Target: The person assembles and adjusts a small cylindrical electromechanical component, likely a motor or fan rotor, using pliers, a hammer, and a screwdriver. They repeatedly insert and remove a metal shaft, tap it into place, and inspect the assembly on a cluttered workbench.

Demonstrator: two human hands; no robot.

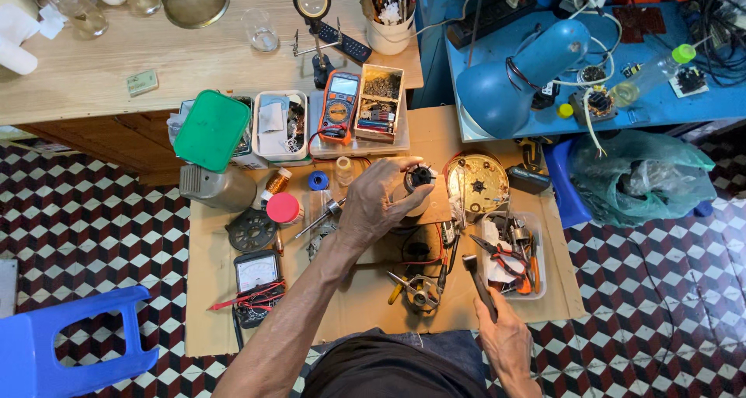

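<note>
Left hand (pixel 378 202) grips motor part (pixel 420 177) (base hidden); right hand (pixel 505 337) holds hammer (pixel 478 281), handle mostly covered.

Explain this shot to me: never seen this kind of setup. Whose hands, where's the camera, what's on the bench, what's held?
There is no machine here: one person works with bare hands, filmed by a camera on their head looking straight down. The left hand grips a small round motor part on a low cardboard-covered table. The right hand holds a hammer by its handle. Around them lie an orange multimeter, an analogue meter, a green-lidded box, a tray of pliers and a blue desk lamp.
</note>
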